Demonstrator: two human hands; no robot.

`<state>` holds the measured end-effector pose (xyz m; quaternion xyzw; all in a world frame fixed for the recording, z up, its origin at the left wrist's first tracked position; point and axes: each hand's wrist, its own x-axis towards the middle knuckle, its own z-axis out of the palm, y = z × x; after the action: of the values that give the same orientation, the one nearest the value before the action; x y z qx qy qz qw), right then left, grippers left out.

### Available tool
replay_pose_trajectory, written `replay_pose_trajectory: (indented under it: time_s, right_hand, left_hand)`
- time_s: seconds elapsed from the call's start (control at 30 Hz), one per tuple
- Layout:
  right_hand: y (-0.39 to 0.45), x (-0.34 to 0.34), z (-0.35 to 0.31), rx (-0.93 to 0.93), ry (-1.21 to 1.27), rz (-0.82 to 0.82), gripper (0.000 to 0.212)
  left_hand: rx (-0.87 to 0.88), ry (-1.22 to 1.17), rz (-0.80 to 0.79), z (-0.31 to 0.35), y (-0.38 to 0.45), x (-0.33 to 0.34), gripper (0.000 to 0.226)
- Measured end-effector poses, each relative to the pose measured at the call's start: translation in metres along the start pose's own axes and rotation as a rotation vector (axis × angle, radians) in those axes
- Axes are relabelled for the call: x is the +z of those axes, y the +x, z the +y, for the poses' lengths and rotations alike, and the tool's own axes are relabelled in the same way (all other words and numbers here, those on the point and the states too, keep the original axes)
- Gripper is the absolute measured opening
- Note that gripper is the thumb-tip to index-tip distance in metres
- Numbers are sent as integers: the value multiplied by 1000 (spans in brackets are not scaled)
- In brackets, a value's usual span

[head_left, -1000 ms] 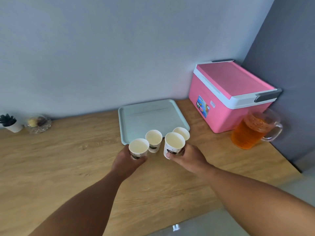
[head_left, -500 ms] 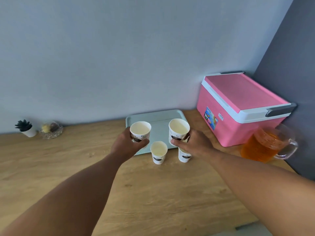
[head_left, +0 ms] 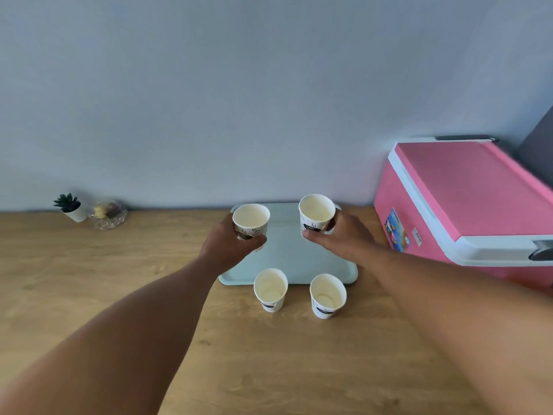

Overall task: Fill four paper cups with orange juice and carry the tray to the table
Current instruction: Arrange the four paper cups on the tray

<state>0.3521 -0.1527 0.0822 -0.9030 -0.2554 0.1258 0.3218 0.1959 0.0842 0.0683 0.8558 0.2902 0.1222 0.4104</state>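
Observation:
A pale green tray (head_left: 291, 259) lies on the wooden counter against the wall. My left hand (head_left: 227, 247) holds an empty white paper cup (head_left: 250, 220) over the tray's far left part. Over the far right part, my right hand (head_left: 341, 239) holds a second empty paper cup (head_left: 316, 212). Two more empty paper cups, one on the left (head_left: 270, 289) and one on the right (head_left: 327, 295), stand on the counter just in front of the tray's near edge. The juice pitcher is out of view.
A pink cooler box (head_left: 466, 202) with a white lid rim stands right of the tray, close to my right forearm. At the far left by the wall sit a small potted plant (head_left: 70, 206) and a glass dish (head_left: 107, 215). The counter's near part is bare wood.
Both hands lifted a cup each and carried them forward over the tray. The other two cups stayed on the counter. The view shifted left, and the pitcher dropped out of sight.

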Motion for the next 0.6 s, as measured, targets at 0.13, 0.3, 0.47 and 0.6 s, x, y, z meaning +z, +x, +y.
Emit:
replay_pose_trajectory:
  time_s: [0.13, 0.3, 0.47, 0.6]
  right_hand:
    - [20, 13, 19, -8, -31, -121, 67]
    - [36, 24, 31, 15, 6, -163, 60]
    - [53, 35, 39, 44, -41, -182, 60]
    - [70, 43, 40, 84, -44, -169, 60]
  left_hand:
    - [-22, 19, -16, 5, 14, 12, 67]
    - [-50, 65, -29, 0, 34, 24, 70]
    - [-46, 76, -53, -10, 56, 40, 66]
    - [-53, 108, -55, -15, 69, 52, 66]
